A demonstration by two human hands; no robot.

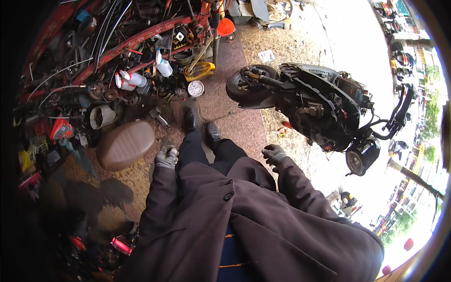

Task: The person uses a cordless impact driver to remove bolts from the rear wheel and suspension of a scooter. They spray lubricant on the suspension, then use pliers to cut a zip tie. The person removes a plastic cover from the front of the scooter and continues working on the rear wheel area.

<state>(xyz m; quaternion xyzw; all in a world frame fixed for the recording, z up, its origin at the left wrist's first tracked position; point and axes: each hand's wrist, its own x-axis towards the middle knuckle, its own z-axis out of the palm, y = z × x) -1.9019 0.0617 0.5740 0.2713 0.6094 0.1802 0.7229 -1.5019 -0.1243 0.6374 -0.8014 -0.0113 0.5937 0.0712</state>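
My left hand [166, 155], in a grey work glove, hangs at my left thigh with curled fingers; whether it holds anything is hidden. It is nearest to a brown padded scooter seat [124, 144] lying at the left. My right hand [274, 155], gloved too, hangs by my right thigh with fingers loosely bent and apart, nothing visible in them. Beyond it a partly stripped black scooter [314, 108] stands at the right, its rear wheel near my feet and its handlebar farther right. Red-handled tools [283, 131] lie on the ground beside the scooter.
A red metal frame [127, 46] crowded with parts, spray bottles [163, 67] and a white tub [195, 89] fill the upper left. An orange bucket [226, 26] and yellow plastic piece [199, 71] sit farther forward. Parked scooters [401, 58] and a street show at the far right.
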